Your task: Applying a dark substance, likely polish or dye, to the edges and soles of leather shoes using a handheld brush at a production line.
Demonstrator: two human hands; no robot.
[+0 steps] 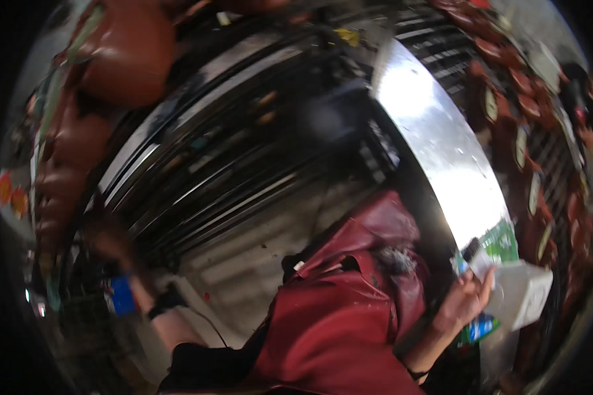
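My right hand (pixel 464 301) grips a white carton (pixel 524 293) at the lower right, next to a green and blue packet (pixel 501 242) with a dark cap above it. My left hand (pixel 109 240) is blurred and stretched out to the left, against the dark metal rack (pixel 197 164). I cannot tell whether its fingers hold anything. A small blue object (pixel 120 295) shows just below that hand, and a black band (pixel 165 299) sits on my wrist. A dark red apron (pixel 336 316) covers my front.
A shiny steel counter (pixel 441 151) curves from the top centre to the lower right. Brown roasted pieces (pixel 122 59) hang at the upper left, and rows of brown items (pixel 520 85) lie on racks at the right. Pale floor tiles (pixel 257 263) lie below.
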